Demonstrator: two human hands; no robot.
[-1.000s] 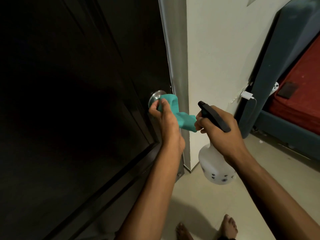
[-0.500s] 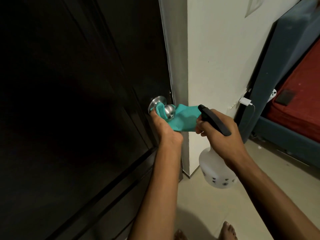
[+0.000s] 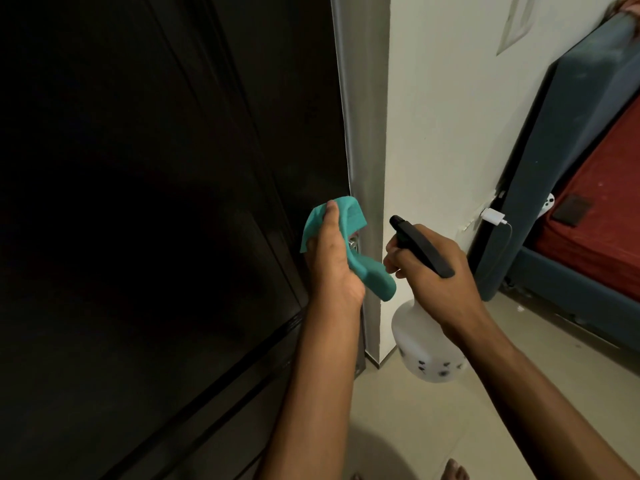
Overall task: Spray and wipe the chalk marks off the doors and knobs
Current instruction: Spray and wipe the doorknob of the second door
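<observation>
We see the door knob [image 3: 457, 244] mid-frame on the dark door [image 3: 173, 202], near its right edge; only a sliver of silver metal shows, rest hidden under cloth & hand. The teal cloth [image 3: 349, 216] drapes over the knob, its bunched tail running down-right out of the fist. Left hand [image 3: 332, 261] wraps cloth & knob, fingers curled round them, thumb laid straight up the cloth.

Just right of it, across a small gap, the right hand [image 3: 433, 271] grips the spray bottle [image 3: 426, 348]: fingers curled round the neck, front fingers at the trigger; we can't tell if it's squeezed. Black spray head [image 3: 420, 244] has its long axis running far-left to near-right, nozzle aimed up-left toward knob & door frame. White body hangs below the hand, tilted, above the floor [image 3: 433, 427].

The silver door frame [image 3: 367, 133] stands upright directly right of the knob, v. close, so room there is tight. White wall [image 3: 450, 116] beyond. Far right: blue bed frame [image 3: 554, 168] leaning along the wall w/ red mattress [image 3: 602, 209], a white charger [image 3: 493, 216] plugged into the wall beside it. Open tiled floor lies near & right. Bare toes [image 3: 455, 471] show at the bottom edge.
</observation>
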